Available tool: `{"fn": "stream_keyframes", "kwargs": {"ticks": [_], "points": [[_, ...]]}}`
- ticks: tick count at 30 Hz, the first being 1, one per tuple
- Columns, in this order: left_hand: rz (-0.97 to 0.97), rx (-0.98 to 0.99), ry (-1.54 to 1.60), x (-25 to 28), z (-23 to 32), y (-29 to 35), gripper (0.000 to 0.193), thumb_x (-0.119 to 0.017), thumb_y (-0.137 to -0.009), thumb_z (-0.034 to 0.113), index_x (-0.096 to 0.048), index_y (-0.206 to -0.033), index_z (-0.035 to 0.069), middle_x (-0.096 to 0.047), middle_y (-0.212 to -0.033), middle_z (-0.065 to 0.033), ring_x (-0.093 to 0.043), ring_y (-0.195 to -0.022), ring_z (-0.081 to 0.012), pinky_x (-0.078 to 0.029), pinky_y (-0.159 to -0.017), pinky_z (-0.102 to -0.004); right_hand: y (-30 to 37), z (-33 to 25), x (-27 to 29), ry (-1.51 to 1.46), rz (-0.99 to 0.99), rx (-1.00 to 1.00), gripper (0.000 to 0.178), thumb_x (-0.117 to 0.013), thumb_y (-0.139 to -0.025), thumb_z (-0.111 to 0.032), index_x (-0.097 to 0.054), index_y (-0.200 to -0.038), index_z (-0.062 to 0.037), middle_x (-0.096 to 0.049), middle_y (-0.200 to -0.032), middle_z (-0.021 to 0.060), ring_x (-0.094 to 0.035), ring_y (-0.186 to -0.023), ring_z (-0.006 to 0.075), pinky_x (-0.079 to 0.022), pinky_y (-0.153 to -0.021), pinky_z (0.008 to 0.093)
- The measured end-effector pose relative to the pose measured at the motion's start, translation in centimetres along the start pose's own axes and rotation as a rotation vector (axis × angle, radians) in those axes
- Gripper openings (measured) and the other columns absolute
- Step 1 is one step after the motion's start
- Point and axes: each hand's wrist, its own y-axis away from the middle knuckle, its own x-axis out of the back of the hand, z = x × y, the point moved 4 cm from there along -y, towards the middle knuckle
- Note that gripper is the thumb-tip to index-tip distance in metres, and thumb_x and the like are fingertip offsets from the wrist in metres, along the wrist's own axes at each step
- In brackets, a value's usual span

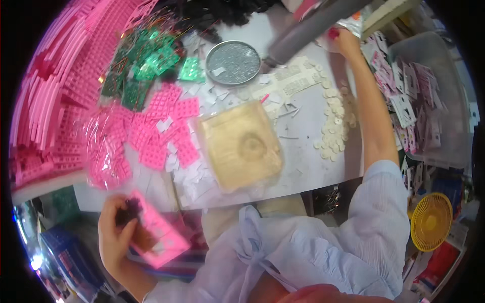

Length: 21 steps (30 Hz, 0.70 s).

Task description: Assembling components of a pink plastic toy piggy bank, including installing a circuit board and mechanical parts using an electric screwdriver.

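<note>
My left hand is closed around a pink plastic casing, held tilted off the table's near left edge. A dark part and some brown show inside the casing by my thumb. My right arm stretches to the far right, where my right hand reaches beside a clear plastic bag. Its fingers are partly hidden and blurred. In the middle of the table sits a yellowish square block in clear wrapping, with a round mark on it. Left of the block lie pink keypads, scattered among small white paper pieces.
Pink casings are stacked high at left, beside green circuit boards. A round metal tin stands behind the block, near a grey pole. White discs lie at right. A clear bin and yellow basket stand further right.
</note>
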Motion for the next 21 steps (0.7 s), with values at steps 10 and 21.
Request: {"fn": "stream_keyframes", "kwargs": {"ticks": [10, 21], "points": [[-0.046, 0.889, -0.870, 4.4, -27.5, 17.8, 0.035, -0.075, -0.076, 0.021, -0.068, -0.105, 0.002, -0.068, -0.095, -0.0241, -0.069, -0.096, -0.0380, -0.052, -0.078, -0.0440, -1.1, 1.7, -4.4, 0.158, 0.183, 0.216, 0.019, -0.062, -0.092, -0.022, -0.068, -0.100, -0.0058, -0.071, -0.088, 0.0170, -0.070, -0.084, 0.0355, -0.055, -0.079, 0.0417], [-0.020, -0.620, -0.083, -15.8, 5.3, -3.7, 0.045, -0.080, -0.077, 0.012, -0.062, -0.118, 0.005, -0.064, -0.118, -0.0150, -0.062, -0.106, -0.0359, -0.050, -0.090, -0.0462, 25.1, -23.6, 14.1, -0.739, -0.275, 0.607, 0.022, -0.070, -0.081, 0.003, -0.071, -0.102, -0.0024, -0.066, -0.091, 0.0084, -0.063, -0.083, 0.0227, -0.052, -0.071, 0.0336]]}}
